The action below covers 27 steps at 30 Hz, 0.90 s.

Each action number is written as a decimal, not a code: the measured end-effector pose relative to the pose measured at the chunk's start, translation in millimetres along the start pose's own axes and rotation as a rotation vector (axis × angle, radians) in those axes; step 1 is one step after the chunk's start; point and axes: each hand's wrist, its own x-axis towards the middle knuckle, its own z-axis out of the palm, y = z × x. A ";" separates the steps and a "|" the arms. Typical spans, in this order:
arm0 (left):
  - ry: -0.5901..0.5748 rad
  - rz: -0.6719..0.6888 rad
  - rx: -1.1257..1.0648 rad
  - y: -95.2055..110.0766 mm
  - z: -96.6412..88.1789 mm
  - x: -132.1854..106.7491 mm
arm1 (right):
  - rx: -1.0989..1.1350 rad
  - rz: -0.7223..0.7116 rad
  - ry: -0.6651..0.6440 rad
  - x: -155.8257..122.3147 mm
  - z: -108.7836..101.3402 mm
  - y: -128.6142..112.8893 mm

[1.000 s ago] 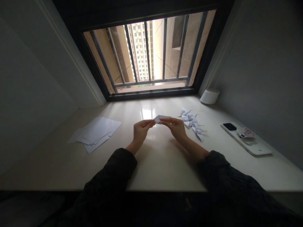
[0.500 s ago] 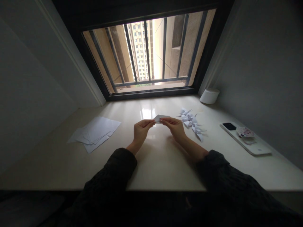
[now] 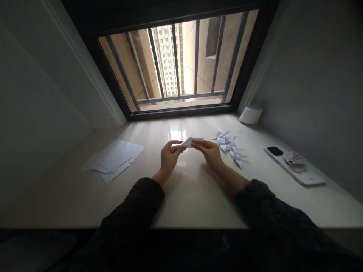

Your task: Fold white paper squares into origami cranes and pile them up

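A small folded piece of white paper (image 3: 188, 142) is held above the counter, in front of the window. My right hand (image 3: 210, 152) pinches its right part between thumb and fingers. At its left corner is my left hand (image 3: 170, 154), with the thumb along the lower edge and the index finger slightly raised from the thumb. The underside of the paper and the curled fingers behind it are hidden. Just right of my right hand lie several folded paper cranes (image 3: 227, 142) in a slanting row.
Loose white paper sheets (image 3: 117, 156) lie in a fanned pile on the left of the pale counter (image 3: 187, 200). A phone (image 3: 295, 166) with a sticker-like grip rests at the right. Behind it, a white cylindrical object (image 3: 251, 114) stands by the wall, near the barred window (image 3: 181, 111).
My left index finger has lifted and shifted left off the paper's face, so more of its left side shows. My right hand stays in about the same place.
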 end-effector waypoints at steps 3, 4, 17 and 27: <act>-0.003 0.006 -0.001 -0.7 -0.2 0.2 | 0.015 0.001 0.002 0.1 0.0 -0.3; -0.005 0.005 -0.007 -1.4 -0.3 0.4 | 0.017 0.003 0.002 0.1 0.0 -0.6; -0.023 -0.145 -0.123 -2.9 0.2 1.3 | 0.008 0.001 0.000 0.0 -0.9 -2.6; -0.039 -0.111 -0.098 -3.1 5.1 -0.8 | -0.001 -0.015 0.009 -6.9 5.1 -4.6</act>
